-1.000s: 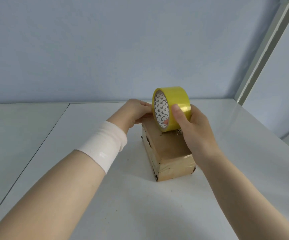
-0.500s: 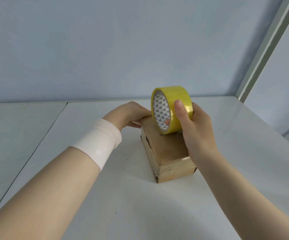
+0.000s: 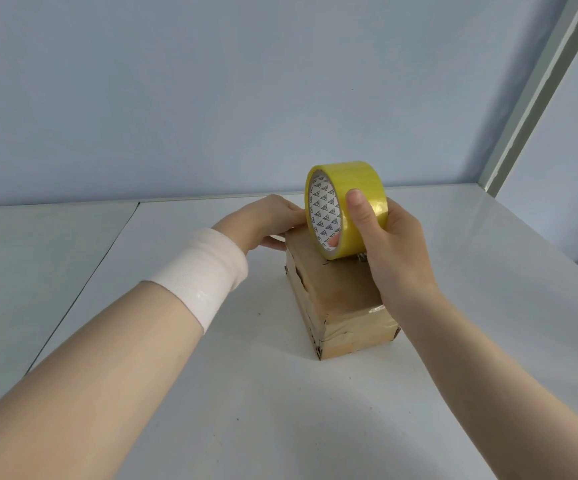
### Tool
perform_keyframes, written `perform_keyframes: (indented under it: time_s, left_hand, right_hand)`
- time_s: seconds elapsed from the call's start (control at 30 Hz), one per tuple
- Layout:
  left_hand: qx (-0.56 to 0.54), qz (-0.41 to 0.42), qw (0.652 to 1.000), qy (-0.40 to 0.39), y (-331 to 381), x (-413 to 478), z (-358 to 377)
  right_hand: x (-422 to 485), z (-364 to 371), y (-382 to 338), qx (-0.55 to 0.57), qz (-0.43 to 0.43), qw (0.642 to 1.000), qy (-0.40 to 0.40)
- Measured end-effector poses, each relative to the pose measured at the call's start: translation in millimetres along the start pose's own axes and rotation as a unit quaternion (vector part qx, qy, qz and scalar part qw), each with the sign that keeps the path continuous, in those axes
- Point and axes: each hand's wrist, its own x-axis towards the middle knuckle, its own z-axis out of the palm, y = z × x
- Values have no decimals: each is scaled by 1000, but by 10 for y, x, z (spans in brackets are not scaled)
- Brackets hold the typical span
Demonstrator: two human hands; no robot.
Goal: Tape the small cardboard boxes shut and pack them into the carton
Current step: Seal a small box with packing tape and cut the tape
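Note:
A small brown cardboard box point(image 3: 336, 299) lies on the white table point(image 3: 280, 410), its near end wrapped in clear tape. My right hand point(image 3: 387, 244) grips a yellow tape roll point(image 3: 343, 206) upright on the box's far top, thumb across the roll's outer face and a fingertip showing inside the core. My left hand point(image 3: 263, 223), with a white wristband below it, holds the box's far left end; its fingertips are hidden behind the roll. No carton is in view.
A pale blue wall point(image 3: 211, 98) closes off the back of the table. A seam point(image 3: 83, 282) runs down the table at the left. A pale vertical frame post point(image 3: 536, 98) rises at the right rear corner.
The view has tilted a little. My right thumb has slid higher on the roll. Both hands, the roll and the box keep nearly the same places.

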Motion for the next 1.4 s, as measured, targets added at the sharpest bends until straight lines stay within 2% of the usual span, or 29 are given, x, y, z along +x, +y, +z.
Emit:
perform_keyframes:
  time_s: [0.17, 0.37, 0.5, 0.63, 0.77, 0.97, 1.03, 1.17, 1.27, 1.37, 1.4]
  left_hand:
    - [36, 18, 999, -11, 71, -18, -17]
    - [93, 41, 995, 16, 199, -41, -19]
    - [81, 20, 996, 14, 216, -43, 7]
    - [90, 27, 995, 13, 151, -43, 65]
    - [49, 29, 997, 54, 72, -63, 156]
    - [65, 41, 993, 86, 110, -143, 194]
    - [45, 67, 994, 80, 102, -206, 190]
    - [10, 89, 994, 63, 64, -258, 210]
    - [18, 89, 993, 72, 40, -219, 207]
    - [30, 126, 988, 79, 27, -217, 234]
    - [55, 157, 980, 106, 15, -224, 243]
  right_hand:
    - [-43, -45, -12, 41, 10, 998, -43]
    - [-53, -38, 15, 55, -27, 998, 6]
    - [-59, -67, 25, 51, -26, 998, 1]
    - [-93, -99, 30, 65, -15, 997, -50]
    - [-72, -121, -8, -3, -15, 997, -75]
    - [-381, -160, -282, 37, -21, 998, -45]
    - [-614, -319, -331, 21, 4, 999, -44]
    - [-1097, -616, -141, -86, 89, 991, -60]
    - [-1243, -611, -36, -93, 167, 980, -62]
    - [-1201, -582, -38, -92, 175, 979, -59]
    - [-1185, -578, -43, -92, 175, 979, -57]
